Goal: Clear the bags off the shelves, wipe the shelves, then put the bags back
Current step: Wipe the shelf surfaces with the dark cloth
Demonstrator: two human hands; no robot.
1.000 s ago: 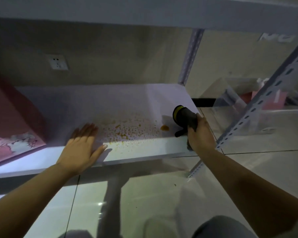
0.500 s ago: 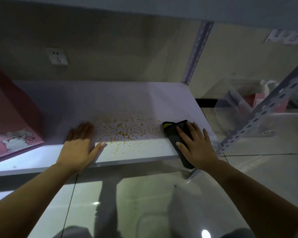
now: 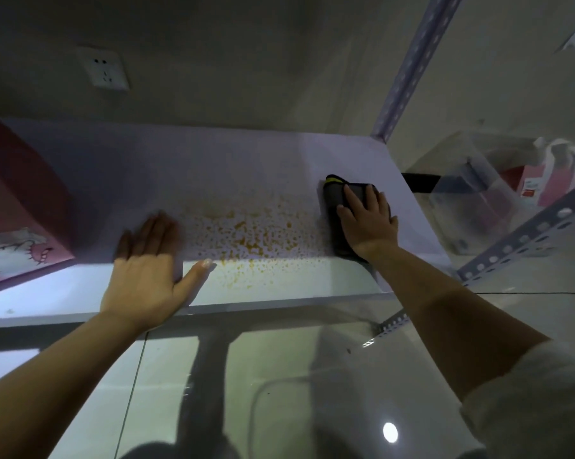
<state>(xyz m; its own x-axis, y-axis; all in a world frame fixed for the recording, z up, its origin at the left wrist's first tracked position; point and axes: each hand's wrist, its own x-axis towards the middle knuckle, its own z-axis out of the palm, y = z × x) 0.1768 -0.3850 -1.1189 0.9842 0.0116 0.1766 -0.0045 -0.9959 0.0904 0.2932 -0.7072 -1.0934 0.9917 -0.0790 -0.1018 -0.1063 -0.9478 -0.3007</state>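
Shelf board (image 3: 253, 167) – smooth, matt white panel, speckled with orange-brown spots (image 3: 246, 233) near front edge. Cloth (image 3: 334, 207) – dark soft fabric, yellow trim at far end. Shelf uprights (image 3: 408, 61) – perforated painted metal angle. Floor (image 3: 279, 376) – glossy tile, mirror-like reflections. Storage bin (image 3: 471, 207) – clear plastic. Bag (image 3: 18, 207) at left – pink, smooth printed surface. Wall socket (image 3: 104, 69) – white plastic.

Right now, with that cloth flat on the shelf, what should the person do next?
Probably sweep the right hand and dark cloth leftward: the orange specks lie between it and the left hand, which rests flat on the shelf.
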